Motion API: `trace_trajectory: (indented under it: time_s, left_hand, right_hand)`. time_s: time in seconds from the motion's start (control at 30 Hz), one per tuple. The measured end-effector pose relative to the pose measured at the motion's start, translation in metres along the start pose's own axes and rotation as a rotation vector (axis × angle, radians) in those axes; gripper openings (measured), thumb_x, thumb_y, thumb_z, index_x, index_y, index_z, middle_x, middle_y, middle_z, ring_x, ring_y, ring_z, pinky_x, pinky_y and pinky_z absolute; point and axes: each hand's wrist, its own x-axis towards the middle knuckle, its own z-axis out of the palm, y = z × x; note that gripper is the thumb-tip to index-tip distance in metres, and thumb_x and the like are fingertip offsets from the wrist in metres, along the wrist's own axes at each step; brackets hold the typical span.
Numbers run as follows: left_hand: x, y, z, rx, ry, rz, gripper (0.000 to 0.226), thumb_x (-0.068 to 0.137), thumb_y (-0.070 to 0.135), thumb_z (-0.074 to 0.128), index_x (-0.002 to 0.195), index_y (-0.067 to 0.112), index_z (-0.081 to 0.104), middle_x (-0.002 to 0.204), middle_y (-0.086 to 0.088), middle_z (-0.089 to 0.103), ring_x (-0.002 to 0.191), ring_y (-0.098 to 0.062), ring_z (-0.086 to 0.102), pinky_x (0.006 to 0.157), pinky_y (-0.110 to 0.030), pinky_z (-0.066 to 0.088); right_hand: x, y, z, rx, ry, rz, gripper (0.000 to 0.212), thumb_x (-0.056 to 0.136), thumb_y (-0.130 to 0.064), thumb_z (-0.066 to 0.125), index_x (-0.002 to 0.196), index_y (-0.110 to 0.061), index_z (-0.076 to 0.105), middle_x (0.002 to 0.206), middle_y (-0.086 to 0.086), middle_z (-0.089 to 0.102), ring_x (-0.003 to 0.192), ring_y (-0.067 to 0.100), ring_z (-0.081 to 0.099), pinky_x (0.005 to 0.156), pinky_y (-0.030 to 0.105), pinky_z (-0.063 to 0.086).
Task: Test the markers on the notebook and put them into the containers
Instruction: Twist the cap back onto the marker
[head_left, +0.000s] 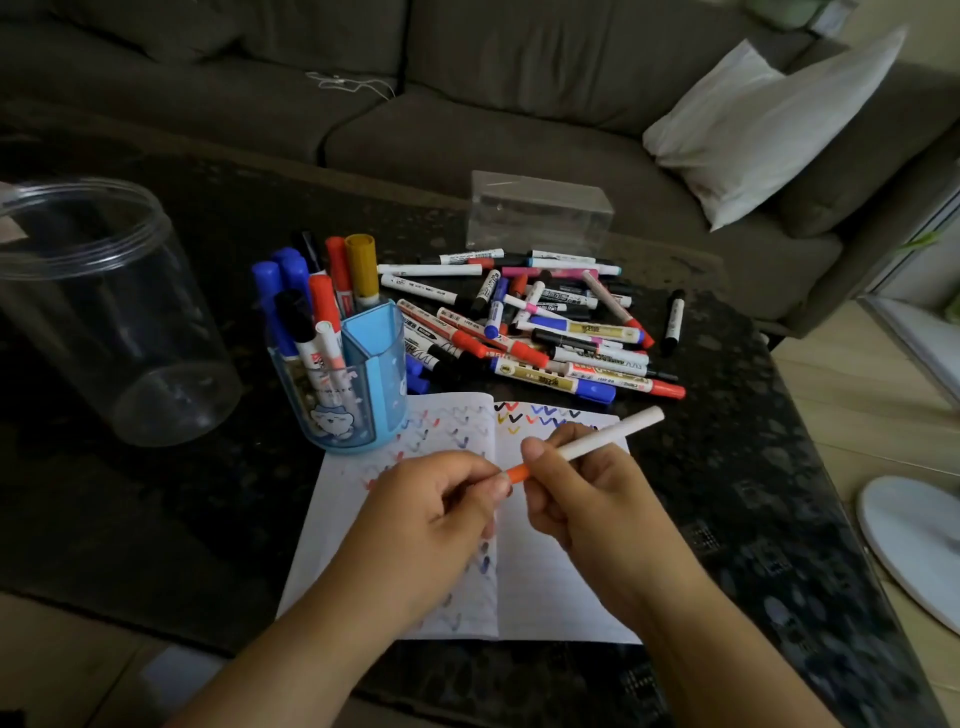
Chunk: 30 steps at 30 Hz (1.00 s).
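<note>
Right hand (566, 493) gripping white marker (602, 441) above open notebook (550, 582); left hand (436, 509) pinching its orange cap (516, 473); blue holder (358, 384) beside.

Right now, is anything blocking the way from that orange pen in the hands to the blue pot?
Nothing visible blocks it. The orange pen, held by both hands, sits above the notebook; the blue pot stands just beyond, its front pocket open on top.
</note>
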Motion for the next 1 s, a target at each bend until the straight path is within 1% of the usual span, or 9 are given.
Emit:
trace_trajectory:
  time_s: [0.13,0.23,0.3,0.4,0.5,0.63,0.7,0.8,1.0]
  left_hand:
    - [0.005,0.003,-0.011,0.048,0.110,0.002,0.016,0.086,0.029,0.059,0.073,0.027,0.068,0.064,0.005,0.063,0.057,-0.007,0.056,0.056,-0.024,0.046]
    - [0.008,0.004,-0.022,0.131,0.168,0.000,0.015,0.085,0.031,0.062,0.073,0.025,0.068,0.063,0.005,0.063,0.057,-0.005,0.055,0.055,-0.024,0.045]
    - [0.008,0.005,-0.029,0.187,0.180,0.011,0.014,0.085,0.031,0.063,0.076,0.024,0.069,0.060,0.007,0.061,0.059,-0.003,0.056,0.054,-0.018,0.043]
    - [0.005,0.006,-0.033,0.235,0.172,0.054,0.015,0.085,0.029,0.064,0.071,0.023,0.067,0.055,0.010,0.056,0.059,-0.002,0.054,0.052,-0.015,0.042]
    - [-0.001,0.010,-0.040,0.186,0.236,0.081,0.009,0.082,0.034,0.066,0.077,0.027,0.065,0.064,0.013,0.060,0.068,0.002,0.057,0.059,-0.010,0.044]
    - [-0.003,0.006,-0.057,0.203,0.482,0.072,0.026,0.082,0.036,0.063,0.106,0.028,0.060,0.095,0.015,0.058,0.082,0.001,0.056,0.065,-0.007,0.044]
    - [-0.003,0.002,-0.063,0.238,0.535,0.055,0.036,0.084,0.031,0.062,0.120,0.030,0.054,0.102,0.014,0.053,0.090,-0.004,0.056,0.073,-0.014,0.046]
    - [-0.003,0.001,-0.067,0.263,0.492,0.017,0.049,0.088,0.028,0.059,0.134,0.036,0.043,0.111,0.011,0.049,0.101,-0.009,0.055,0.086,-0.026,0.051]
    - [-0.002,-0.003,-0.072,0.259,0.462,0.001,0.053,0.090,0.025,0.057,0.138,0.038,0.037,0.101,0.013,0.047,0.095,-0.006,0.054,0.081,-0.018,0.047]
  right_hand:
    - [0.005,0.004,0.010,-0.156,0.138,0.043,0.030,0.091,-0.029,0.057,0.074,-0.005,0.061,0.052,0.000,0.058,0.044,0.005,0.044,0.046,0.019,0.041]
    - [0.004,0.012,-0.001,-0.589,0.417,-0.211,0.020,0.084,-0.034,0.065,0.071,-0.019,0.061,0.056,-0.002,0.058,0.050,0.004,0.050,0.051,0.024,0.043]
    - [0.004,0.009,-0.002,-0.877,0.356,-0.475,0.011,0.082,-0.025,0.067,0.085,-0.035,0.063,0.065,-0.007,0.055,0.067,0.004,0.053,0.054,0.015,0.041]
    - [0.014,0.011,0.006,-1.203,0.104,-0.702,0.030,0.078,-0.014,0.075,0.104,-0.026,0.069,0.080,-0.007,0.056,0.070,0.007,0.055,0.058,0.017,0.044]
    - [0.023,0.000,0.017,-1.259,0.050,-0.749,0.017,0.078,-0.013,0.076,0.093,-0.019,0.071,0.081,-0.002,0.060,0.070,0.015,0.059,0.055,0.027,0.050]
    - [0.025,-0.036,0.028,-0.997,0.171,-0.757,0.010,0.088,-0.017,0.063,0.083,-0.026,0.063,0.066,-0.012,0.057,0.060,0.005,0.053,0.054,0.011,0.038]
    - [0.021,-0.055,0.040,-0.801,0.144,-0.682,0.015,0.090,-0.023,0.057,0.082,-0.036,0.058,0.067,-0.014,0.060,0.068,0.001,0.058,0.058,0.012,0.045]
    - [0.019,-0.069,0.060,-0.716,0.051,-0.655,0.018,0.093,-0.028,0.050,0.082,-0.041,0.053,0.079,-0.013,0.065,0.078,0.005,0.062,0.065,0.019,0.051]
    - [0.034,-0.071,0.086,-0.916,0.000,-0.673,0.015,0.096,-0.026,0.047,0.085,-0.036,0.049,0.072,-0.010,0.057,0.071,-0.002,0.054,0.059,0.009,0.042]
